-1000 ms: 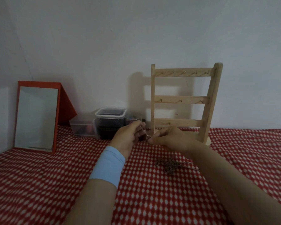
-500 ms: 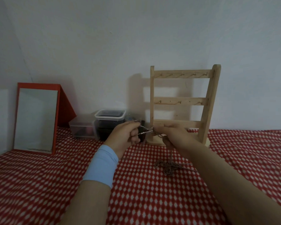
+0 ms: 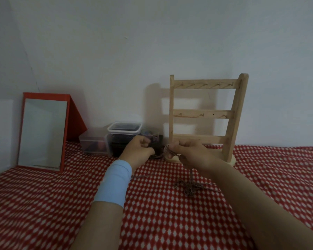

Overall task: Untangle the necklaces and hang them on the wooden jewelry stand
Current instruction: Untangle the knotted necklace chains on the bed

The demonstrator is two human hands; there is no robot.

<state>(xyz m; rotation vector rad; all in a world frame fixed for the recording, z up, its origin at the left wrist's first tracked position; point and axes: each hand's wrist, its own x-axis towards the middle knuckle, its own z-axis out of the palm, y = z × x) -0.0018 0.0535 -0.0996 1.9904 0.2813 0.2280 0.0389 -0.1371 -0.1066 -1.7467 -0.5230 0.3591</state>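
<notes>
Hands have drawn apart since a second ago, opening a short run of chain between them. Most of the necklaces lie knotted on the red checked cloth below the right fingers, one strand rising to them. The right hand pinches a loop; the left hand, knuckles up and wrist in a blue band, curls round the other end. Better, I judge, to tease slack through the knot than pull taut. Beyond the fingers stands the wooden jewelry stand, hooks bare; a mirror and plastic boxes sit to their left
</notes>
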